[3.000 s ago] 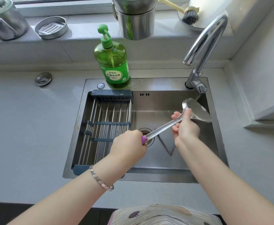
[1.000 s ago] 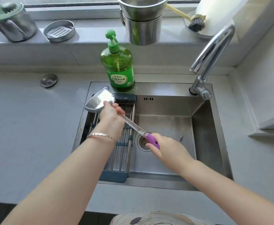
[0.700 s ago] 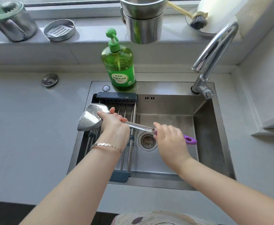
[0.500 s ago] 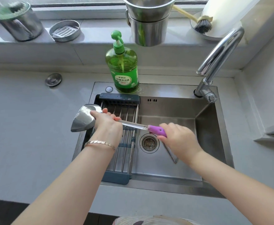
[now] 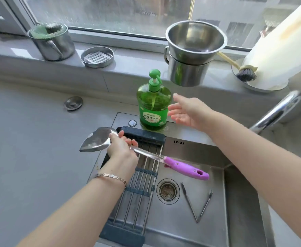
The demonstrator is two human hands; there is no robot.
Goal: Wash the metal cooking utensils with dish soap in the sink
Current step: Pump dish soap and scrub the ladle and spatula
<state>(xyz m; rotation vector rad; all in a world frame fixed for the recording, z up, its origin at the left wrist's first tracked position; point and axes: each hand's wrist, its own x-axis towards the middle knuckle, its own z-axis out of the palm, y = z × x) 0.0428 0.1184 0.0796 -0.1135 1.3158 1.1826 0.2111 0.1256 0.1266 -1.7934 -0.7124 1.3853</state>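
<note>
Head view: left hand (image 5: 121, 148) grips the spatula (image 5: 96, 141) at its neck, blade over the sink (image 5: 190, 145) rim at 9 o'clock, purple handle free above the drain. This likely frees the right hand (image 5: 187, 111), which is spread beside the soap (image 5: 153, 104) at its 3 o'clock and apparently not touching it. Half a second ago the right hand held the handle. Tongs (image 5: 198, 204) lie on the sink floor.

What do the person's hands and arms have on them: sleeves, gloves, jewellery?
No gloves, and no sleeves as far as the frame shows. The left hand has a thin flat-link metal bracelet, rose-gold in tone, at the wrist. The right hand has no watch or band at its wrist.
</note>
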